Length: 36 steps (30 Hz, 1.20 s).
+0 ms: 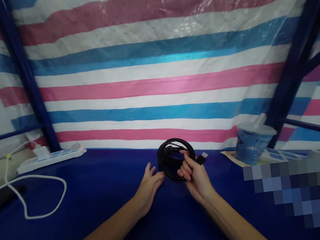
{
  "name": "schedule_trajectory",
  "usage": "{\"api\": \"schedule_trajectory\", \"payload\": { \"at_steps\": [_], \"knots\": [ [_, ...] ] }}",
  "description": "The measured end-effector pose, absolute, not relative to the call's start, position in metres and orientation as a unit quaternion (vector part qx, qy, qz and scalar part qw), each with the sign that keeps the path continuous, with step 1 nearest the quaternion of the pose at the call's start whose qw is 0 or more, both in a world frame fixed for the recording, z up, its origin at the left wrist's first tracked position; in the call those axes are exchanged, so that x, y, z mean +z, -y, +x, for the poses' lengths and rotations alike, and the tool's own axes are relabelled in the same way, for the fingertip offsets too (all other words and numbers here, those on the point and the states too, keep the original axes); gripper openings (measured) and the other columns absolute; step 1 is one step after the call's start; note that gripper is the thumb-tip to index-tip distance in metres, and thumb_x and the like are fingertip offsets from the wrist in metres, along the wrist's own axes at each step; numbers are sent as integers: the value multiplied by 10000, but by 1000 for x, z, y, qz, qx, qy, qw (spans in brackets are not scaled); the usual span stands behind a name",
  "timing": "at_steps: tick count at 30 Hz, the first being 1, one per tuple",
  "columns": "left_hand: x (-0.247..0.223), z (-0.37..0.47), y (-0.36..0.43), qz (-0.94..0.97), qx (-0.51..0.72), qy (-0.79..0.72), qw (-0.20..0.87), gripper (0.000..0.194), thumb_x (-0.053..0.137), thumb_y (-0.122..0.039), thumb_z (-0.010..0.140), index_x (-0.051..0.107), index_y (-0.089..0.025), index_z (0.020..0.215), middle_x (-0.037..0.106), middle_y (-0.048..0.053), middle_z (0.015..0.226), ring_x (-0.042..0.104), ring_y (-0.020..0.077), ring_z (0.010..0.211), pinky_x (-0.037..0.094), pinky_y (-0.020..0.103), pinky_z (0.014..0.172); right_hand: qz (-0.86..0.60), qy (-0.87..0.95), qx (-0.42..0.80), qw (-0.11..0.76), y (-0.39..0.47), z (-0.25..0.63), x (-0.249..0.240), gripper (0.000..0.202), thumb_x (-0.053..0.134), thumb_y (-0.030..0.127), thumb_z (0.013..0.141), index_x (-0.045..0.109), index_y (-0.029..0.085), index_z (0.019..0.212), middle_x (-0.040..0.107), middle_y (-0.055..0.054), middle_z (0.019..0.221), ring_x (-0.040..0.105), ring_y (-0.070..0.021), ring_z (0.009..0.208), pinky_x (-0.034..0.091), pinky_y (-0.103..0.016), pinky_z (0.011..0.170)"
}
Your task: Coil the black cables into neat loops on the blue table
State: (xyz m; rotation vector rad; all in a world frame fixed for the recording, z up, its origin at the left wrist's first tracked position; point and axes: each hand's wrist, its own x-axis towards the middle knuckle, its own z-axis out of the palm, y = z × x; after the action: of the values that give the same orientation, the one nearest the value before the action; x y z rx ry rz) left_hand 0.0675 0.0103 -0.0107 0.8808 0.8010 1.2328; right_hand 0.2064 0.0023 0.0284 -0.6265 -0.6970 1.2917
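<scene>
A coiled black cable (pixel 163 164) is held up over the blue tabletop, its loops forming a ring. The fingers of my right hand (pixel 195 174) are wrapped around the right side of the coil. A plug with a pale metal end (pixel 204 157) sticks out to the right of that hand. My left hand (pixel 149 185) is at the coil's left edge with its fingers apart; the fingertips are close to the loop, and whether they touch it I cannot tell.
On the left, a white power strip (pixel 56 157) carries a plugged-in charger (pixel 41 151), and a white cord (pixel 64 186) loops over the blue tabletop (pixel 100 205). At right stands a blue patterned cup (pixel 250 146) with a lid. Striped plastic sheeting (pixel 155 85) hangs behind, between blue metal posts (pixel 23 74).
</scene>
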Motion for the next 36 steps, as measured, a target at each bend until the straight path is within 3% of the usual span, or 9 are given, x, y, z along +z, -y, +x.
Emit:
{"api": "schedule_trajectory", "payload": {
  "at_steps": [4,8,11,15,19,22,25,30,36],
  "knots": [
    [-8,59,-8,432,493,-307,690,491,566,-470,788,536,-139,1150,502,149,1288,424,264,1231,380,380,965,-290,374,550,688,-3,201,29,309,680,348,720,563,184,955,247,138,392,197,-21,323,326,-195,435],
    [5,47,-4,507,466,-147,710,396,485,-471,807,638,-125,925,643,111,969,556,220,1010,382,382,934,-425,429,462,649,-17,188,25,326,643,405,691,567,194,928,279,120,400,269,-64,339,350,-248,444],
    [14,44,4,573,493,-140,640,269,620,-401,727,643,-139,785,640,68,846,573,175,865,398,330,882,-467,455,424,628,-30,170,25,214,652,335,635,570,187,765,349,81,408,333,-94,375,300,-254,423],
    [13,40,19,686,430,-235,537,294,663,-379,691,525,-162,548,485,-13,527,469,118,536,397,282,601,-460,548,424,555,-25,141,27,168,651,316,650,614,183,745,504,25,514,453,-127,475,349,-269,478],
    [0,41,32,857,325,-248,313,365,603,-375,730,429,-186,471,420,-24,464,400,113,454,305,280,516,-427,658,439,438,-4,132,31,225,565,368,759,664,180,832,573,-5,548,553,-172,544,418,-310,578],
    [-7,45,35,910,273,-224,218,429,610,-350,713,337,-198,419,355,-27,420,315,110,406,245,290,491,-432,725,345,412,2,142,33,188,571,349,758,683,204,717,634,-30,662,579,-190,692,421,-334,729],
    [-5,48,34,898,286,-211,259,377,622,-336,701,373,-200,452,359,-34,438,317,105,412,247,281,495,-441,715,308,446,-7,155,29,159,638,326,689,649,206,587,630,-28,665,555,-189,719,404,-340,784],
    [12,46,13,650,507,-242,511,389,550,-416,765,421,-194,472,387,-41,411,387,89,402,354,268,528,-441,623,348,544,-39,167,20,177,606,316,668,599,173,772,606,-19,616,565,-164,582,436,-316,623],
    [14,23,-32,486,589,-344,547,270,563,-362,772,481,-170,600,443,-43,449,560,127,539,406,272,658,-394,538,450,594,-32,162,22,261,635,273,633,560,140,844,638,-41,729,574,-119,549,442,-287,592]
  ]
}}
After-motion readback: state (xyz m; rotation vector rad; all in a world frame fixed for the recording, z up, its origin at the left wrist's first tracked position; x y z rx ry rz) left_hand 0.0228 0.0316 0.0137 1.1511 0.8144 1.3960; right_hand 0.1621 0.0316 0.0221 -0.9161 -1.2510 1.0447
